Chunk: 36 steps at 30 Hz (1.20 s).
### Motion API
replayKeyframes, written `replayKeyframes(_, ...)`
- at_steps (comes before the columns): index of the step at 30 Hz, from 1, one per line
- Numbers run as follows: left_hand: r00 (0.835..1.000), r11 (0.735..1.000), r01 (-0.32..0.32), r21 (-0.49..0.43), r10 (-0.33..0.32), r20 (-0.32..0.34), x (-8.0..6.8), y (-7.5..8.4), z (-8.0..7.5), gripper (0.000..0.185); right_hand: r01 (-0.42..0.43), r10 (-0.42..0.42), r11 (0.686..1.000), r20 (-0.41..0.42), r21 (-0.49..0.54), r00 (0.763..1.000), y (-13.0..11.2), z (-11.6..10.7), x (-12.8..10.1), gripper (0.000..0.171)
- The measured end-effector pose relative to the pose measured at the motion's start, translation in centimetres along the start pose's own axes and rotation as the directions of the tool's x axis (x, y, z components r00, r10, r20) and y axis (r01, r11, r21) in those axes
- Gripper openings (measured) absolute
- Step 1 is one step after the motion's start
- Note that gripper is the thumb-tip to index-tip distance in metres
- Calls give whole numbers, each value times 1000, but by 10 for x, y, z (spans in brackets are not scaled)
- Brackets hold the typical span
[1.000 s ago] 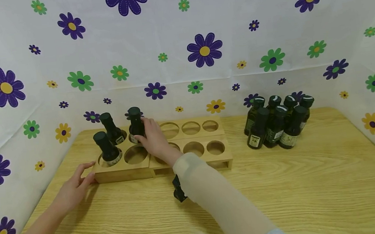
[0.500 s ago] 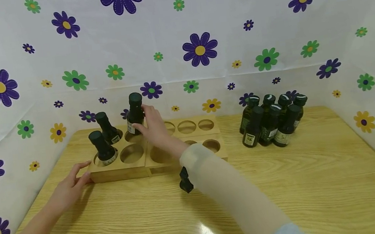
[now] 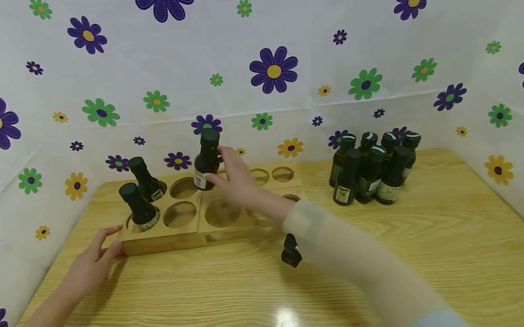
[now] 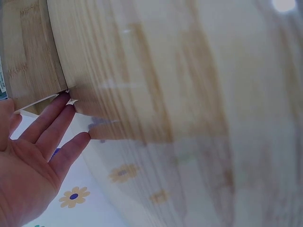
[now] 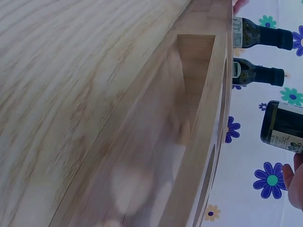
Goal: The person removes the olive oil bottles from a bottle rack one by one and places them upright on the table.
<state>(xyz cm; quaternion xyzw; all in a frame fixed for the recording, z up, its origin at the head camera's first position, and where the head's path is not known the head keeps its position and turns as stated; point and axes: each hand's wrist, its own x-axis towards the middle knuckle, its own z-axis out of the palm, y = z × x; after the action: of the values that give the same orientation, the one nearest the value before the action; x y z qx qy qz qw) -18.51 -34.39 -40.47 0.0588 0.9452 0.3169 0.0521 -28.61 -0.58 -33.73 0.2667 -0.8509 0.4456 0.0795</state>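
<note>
My right hand grips a dark glass bottle with a pale label, raised above the back row of a wooden rack. In the right wrist view the same bottle is clear of the rack's top. My left hand touches the rack's left end; in the left wrist view its fingers are nearly straight, with fingertips against the rack's lower edge. Two dark bottles stand in the rack's left holes: a front bottle and a back bottle.
A cluster of several dark bottles stands on the wooden table to the right. Round holes of differing sizes run along the rack in two rows. A flowered cloth hangs behind and at both sides.
My right hand has lifted the bottle out of the back-row hole and moved it to the right. My left hand stays at the rack's left end. The head view has shifted slightly.
</note>
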Motion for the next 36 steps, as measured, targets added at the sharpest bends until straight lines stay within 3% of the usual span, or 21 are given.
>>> replayKeyframes(9,1000,1000,3,-1,-3,10,0,1,0,58,47,-47,999,-24,-27,999,12,-38,-30,55)
replayKeyframes(20,1000,1000,-3,6,3,1,-1,3,-1,56,-12,12,1000,15,-20,1000,30,-91,-72,53)
replayKeyframes(23,1000,1000,-10,8,10,2,-1,3,-1,55,-46,47,997,19,-61,999,36,-106,-86,53)
replayKeyframes(27,1000,1000,-11,5,11,5,-2,2,0,55,-64,62,990,-15,-127,998,43,-128,-105,50)
replayKeyframes(32,1000,1000,-4,9,4,4,-2,1,1,56,-105,99,985,-46,-138,994,50,-154,-130,41)
replayKeyframes(36,1000,1000,-11,14,11,-1,-1,1,1,55,-98,82,980,-100,-172,992,58,-169,-151,39)
